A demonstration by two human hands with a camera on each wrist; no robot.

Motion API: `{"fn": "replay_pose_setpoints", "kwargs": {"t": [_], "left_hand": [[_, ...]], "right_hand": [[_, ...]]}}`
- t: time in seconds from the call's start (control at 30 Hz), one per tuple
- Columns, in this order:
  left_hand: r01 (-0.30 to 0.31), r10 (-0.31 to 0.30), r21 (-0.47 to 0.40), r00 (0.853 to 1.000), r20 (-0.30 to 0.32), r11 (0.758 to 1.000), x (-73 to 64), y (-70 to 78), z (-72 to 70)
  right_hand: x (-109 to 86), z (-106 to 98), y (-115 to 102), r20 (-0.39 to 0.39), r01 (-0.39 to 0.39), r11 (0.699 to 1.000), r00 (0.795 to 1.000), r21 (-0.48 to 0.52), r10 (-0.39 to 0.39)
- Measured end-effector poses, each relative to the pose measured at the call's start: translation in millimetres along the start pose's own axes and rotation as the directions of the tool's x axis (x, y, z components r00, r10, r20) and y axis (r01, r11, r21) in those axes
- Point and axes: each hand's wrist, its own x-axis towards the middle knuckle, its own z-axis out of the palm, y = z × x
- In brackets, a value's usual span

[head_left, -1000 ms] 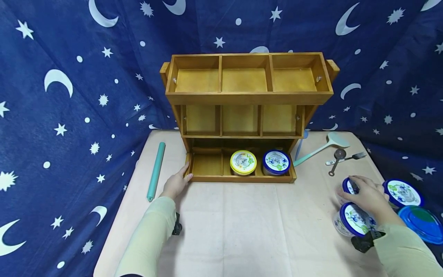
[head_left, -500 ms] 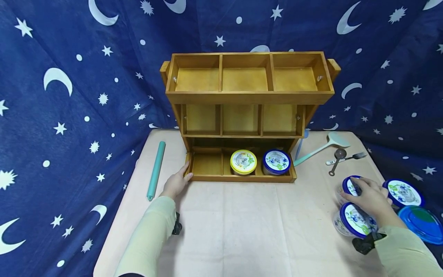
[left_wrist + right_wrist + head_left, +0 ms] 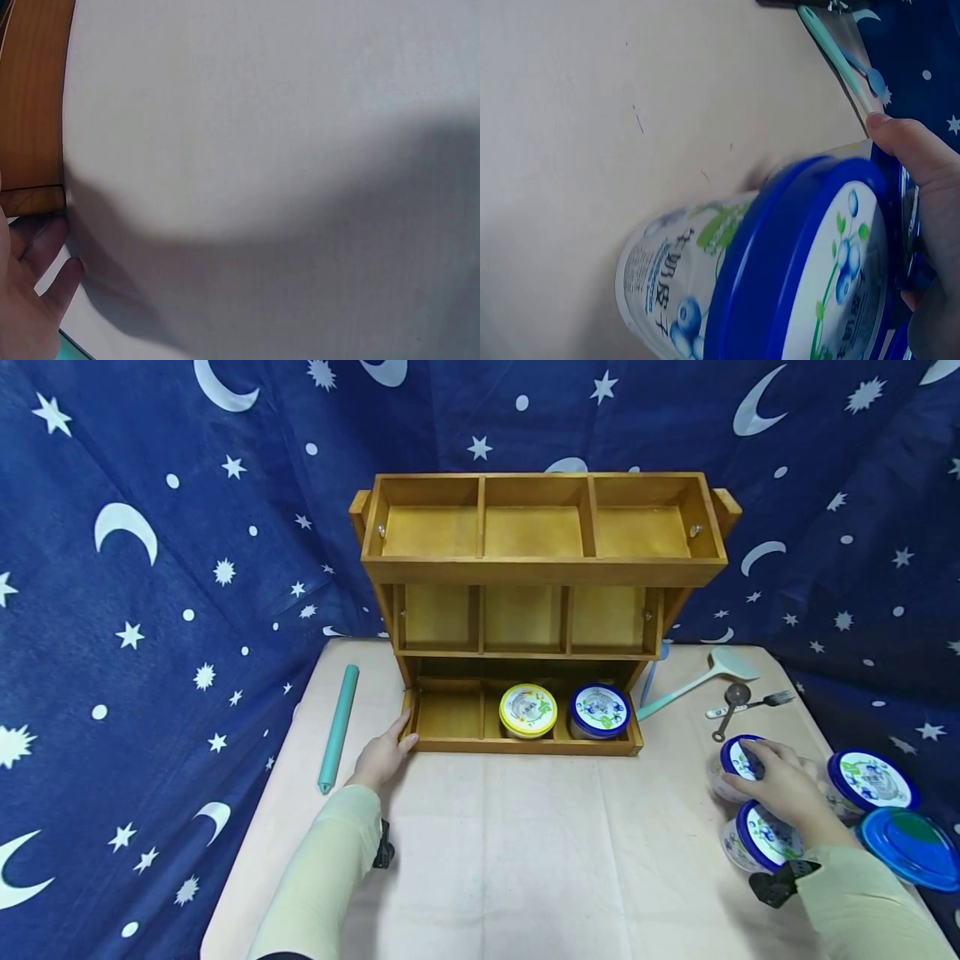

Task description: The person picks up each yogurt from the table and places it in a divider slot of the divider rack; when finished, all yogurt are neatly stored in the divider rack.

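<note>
My right hand (image 3: 783,785) grips a small plastic tub (image 3: 738,762) with a blue lid, fingers over its far side and thumb on its near side. Just in front of it, a second blue-lidded tub (image 3: 757,843) leans on the table; its blueberry-printed wall (image 3: 679,277) fills much of the right wrist view and partly hides the held tub. At the left front corner of a three-tier wooden organizer (image 3: 525,747), my left hand (image 3: 382,758) holds the bottom tray, thumb at the front and fingers along the side. A yellow-lidded tub (image 3: 527,710) and a blue-lidded tub (image 3: 600,710) sit in that tray.
Right of my right hand stand a larger blue-lidded tub (image 3: 873,781) and a blue lidded container (image 3: 911,847). A pale green spatula (image 3: 731,664), a dark spoon (image 3: 735,697) and a fork (image 3: 776,698) lie behind. At left lies a teal roll (image 3: 339,731).
My right hand has shifted left and slightly away from me, and the tub in its grip has moved with it. The left hand stays at the tray corner.
</note>
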Motion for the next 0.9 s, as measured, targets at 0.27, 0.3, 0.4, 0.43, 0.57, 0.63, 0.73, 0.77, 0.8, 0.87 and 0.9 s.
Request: {"fn": "replay_pose_setpoints", "kwargs": {"t": [0.27, 0.3, 0.4, 0.43, 0.57, 0.63, 0.73, 0.77, 0.8, 0.87, 0.9], "left_hand": [[-0.011, 0.011, -0.017, 1.000, -0.007, 1.000, -1.0, 1.6, 0.1], [-0.013, 0.013, -0.014, 1.000, -0.006, 1.000, -1.1, 1.7, 0.1], [-0.011, 0.011, -0.010, 1.000, -0.007, 1.000, -1.6, 1.8, -0.2], [-0.012, 0.012, -0.007, 1.000, -0.007, 1.000, -1.6, 2.0, -0.1], [-0.017, 0.017, 0.000, 1.000, -0.010, 1.000, -1.5, 2.4, 0.5], [-0.015, 0.015, -0.001, 1.000, -0.009, 1.000, -1.6, 2.7, 0.9], [-0.011, 0.011, -0.003, 1.000, -0.007, 1.000, -1.5, 3.1, 1.2], [-0.011, 0.011, -0.004, 1.000, -0.007, 1.000, -1.5, 3.3, 1.2], [-0.013, 0.013, -0.004, 1.000, -0.008, 1.000, -1.5, 3.3, 1.2], [-0.023, 0.023, 0.003, 1.000, -0.018, 1.000, -1.2, 3.0, 0.6], [-0.026, 0.026, 0.005, 0.999, -0.021, 1.000, -1.3, 2.8, 0.5]], "right_hand": [[4.7, 4, -11, -0.022, 0.081, 0.997, 0.997, 0.007, -0.080], [5.4, 5, -13, -0.028, 0.089, 0.996, 0.996, 0.008, -0.089], [7.3, 7, -18, -0.039, 0.100, 0.995, 0.994, 0.015, -0.099], [7.7, 8, -19, -0.040, 0.099, 0.995, 0.994, 0.015, -0.098], [8.4, 12, -23, -0.059, 0.109, 0.994, 0.992, 0.020, -0.108], [8.3, 13, -23, -0.073, 0.113, 0.993, 0.991, 0.022, -0.111], [7.5, 15, -23, -0.091, 0.105, 0.994, 0.991, 0.028, -0.102], [7.5, 16, -22, -0.095, 0.098, 0.995, 0.991, 0.030, -0.095], [7.3, 16, -22, -0.099, 0.091, 0.995, 0.991, 0.030, -0.088], [7.5, 17, -22, -0.104, 0.082, 0.996, 0.991, 0.028, -0.079], [7.7, 18, -22, -0.102, 0.078, 0.996, 0.992, 0.029, -0.075]]}}
